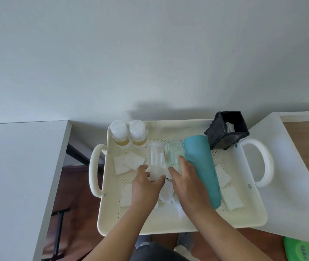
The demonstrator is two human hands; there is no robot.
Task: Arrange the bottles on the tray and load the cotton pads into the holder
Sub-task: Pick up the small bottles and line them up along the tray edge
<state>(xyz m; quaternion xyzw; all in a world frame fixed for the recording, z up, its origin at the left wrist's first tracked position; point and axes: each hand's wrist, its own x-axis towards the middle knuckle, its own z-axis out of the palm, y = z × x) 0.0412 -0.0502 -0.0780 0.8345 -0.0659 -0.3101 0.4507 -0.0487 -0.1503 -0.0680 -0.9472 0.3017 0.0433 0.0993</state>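
Left hand [147,182] fingers clamped on cap end of clear bottle [157,157] lying mid-tray [168,226]; right hand [185,178] fingers curled around second clear bottle [175,152]. Likely light, rigid, slippery plastic: grip mid-body. Cotton pads [231,198] scattered; holder [226,129] at far-right corner.

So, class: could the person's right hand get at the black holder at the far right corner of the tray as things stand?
Probably yes. The right hand rests on a clear bottle mid-tray, and the black holder stands beyond the lying teal bottle; reaching over that low bottle looks unobstructed, with the holder's open top facing up.

White tables [14,166], green object [304,249] (partly cropped)
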